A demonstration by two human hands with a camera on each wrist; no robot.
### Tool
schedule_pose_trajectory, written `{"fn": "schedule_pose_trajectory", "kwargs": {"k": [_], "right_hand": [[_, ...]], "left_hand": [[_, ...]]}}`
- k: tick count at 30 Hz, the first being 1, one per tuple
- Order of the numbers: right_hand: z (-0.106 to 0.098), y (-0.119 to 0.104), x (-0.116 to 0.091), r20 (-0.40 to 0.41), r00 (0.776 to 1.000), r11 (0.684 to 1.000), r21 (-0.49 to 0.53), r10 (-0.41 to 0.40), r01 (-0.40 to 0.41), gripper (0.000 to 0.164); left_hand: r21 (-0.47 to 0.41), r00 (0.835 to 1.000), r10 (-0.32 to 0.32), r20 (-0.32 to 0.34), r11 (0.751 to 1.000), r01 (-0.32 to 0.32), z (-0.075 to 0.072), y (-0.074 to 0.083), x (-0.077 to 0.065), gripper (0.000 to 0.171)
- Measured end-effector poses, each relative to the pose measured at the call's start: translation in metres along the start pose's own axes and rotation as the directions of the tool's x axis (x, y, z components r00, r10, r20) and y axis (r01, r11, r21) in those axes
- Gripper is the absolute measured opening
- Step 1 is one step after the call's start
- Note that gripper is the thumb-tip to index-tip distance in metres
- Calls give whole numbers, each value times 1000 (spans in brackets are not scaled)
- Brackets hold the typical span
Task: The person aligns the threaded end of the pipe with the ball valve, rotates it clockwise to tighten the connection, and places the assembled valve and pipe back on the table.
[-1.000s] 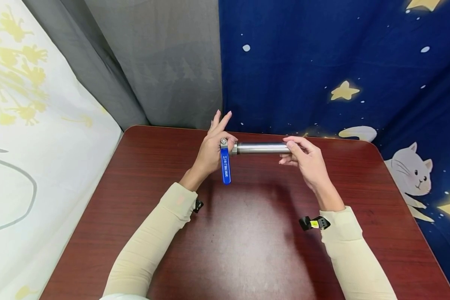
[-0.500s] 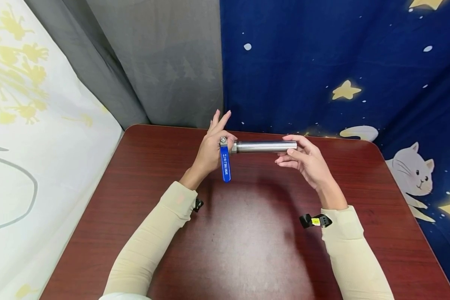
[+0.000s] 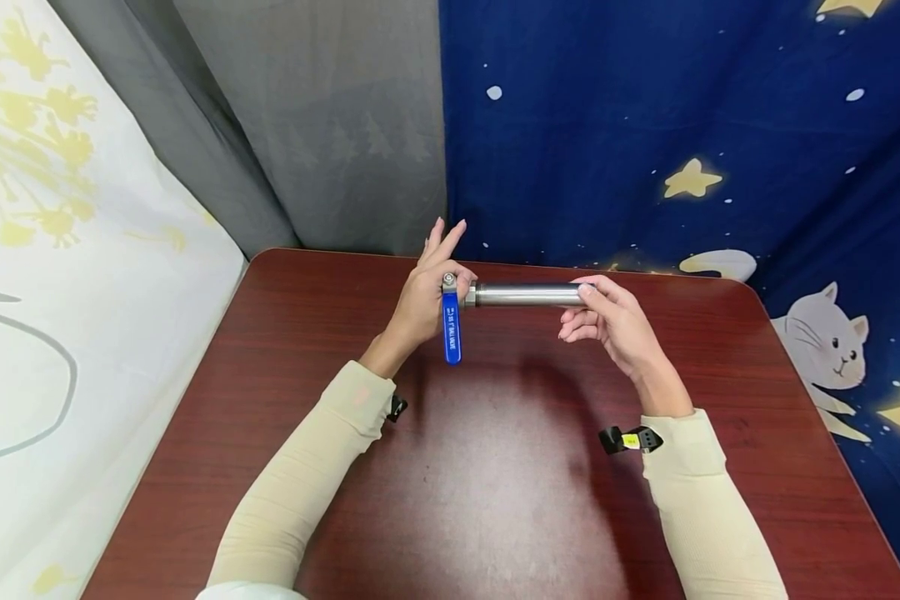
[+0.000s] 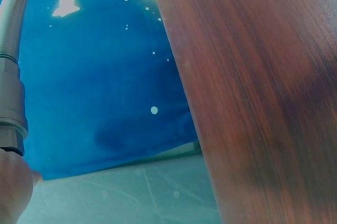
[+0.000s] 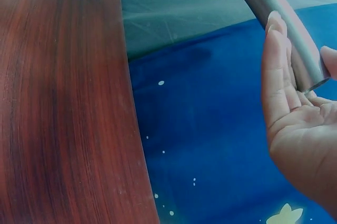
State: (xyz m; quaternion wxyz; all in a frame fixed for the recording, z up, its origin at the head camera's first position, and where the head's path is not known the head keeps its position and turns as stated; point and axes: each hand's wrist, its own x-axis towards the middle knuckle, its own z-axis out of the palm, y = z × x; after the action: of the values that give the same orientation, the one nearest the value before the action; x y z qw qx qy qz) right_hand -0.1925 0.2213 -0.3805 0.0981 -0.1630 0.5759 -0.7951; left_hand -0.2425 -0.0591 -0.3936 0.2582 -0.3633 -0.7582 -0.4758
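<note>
Near the table's (image 3: 495,467) far edge, the left hand (image 3: 420,304) grips a valve (image 3: 451,327) (blue-handled). The right hand (image 3: 622,329) pinches the pipe (image 3: 528,294).

The head view is bright, with pale glare and soft shadows on the table (image 3: 480,475); the dimmer, hazy right wrist view curves the pipe (image 5: 289,16).

Two hands (image 3: 422,302) (image 3: 625,331), one metal pipe (image 3: 528,295), one blue-handled valve (image 3: 452,329), one table (image 3: 487,508)
</note>
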Motion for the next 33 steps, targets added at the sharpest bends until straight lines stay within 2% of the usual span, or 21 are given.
{"fn": "schedule_pose_trajectory", "kwargs": {"k": [6, 15, 24, 33], "right_hand": [[3, 2, 2, -104, 994, 997, -73, 20, -28, 23], [5, 3, 2, -110, 994, 998, -67, -15, 8, 34], [2, 3, -1, -8, 999, 999, -4, -53, 53, 34], [0, 3, -2, 24, 998, 998, -8, -63, 63, 34]], "left_hand": [[8, 1000, 9, 2, 1000, -9, 0, 2, 1, 13], [33, 999, 36, 0, 999, -36, 0, -1, 1, 15], [47, 999, 50, -3, 998, -50, -1, 0, 3, 14], [48, 998, 61, 3, 997, -61, -1, 0, 4, 15]]}}
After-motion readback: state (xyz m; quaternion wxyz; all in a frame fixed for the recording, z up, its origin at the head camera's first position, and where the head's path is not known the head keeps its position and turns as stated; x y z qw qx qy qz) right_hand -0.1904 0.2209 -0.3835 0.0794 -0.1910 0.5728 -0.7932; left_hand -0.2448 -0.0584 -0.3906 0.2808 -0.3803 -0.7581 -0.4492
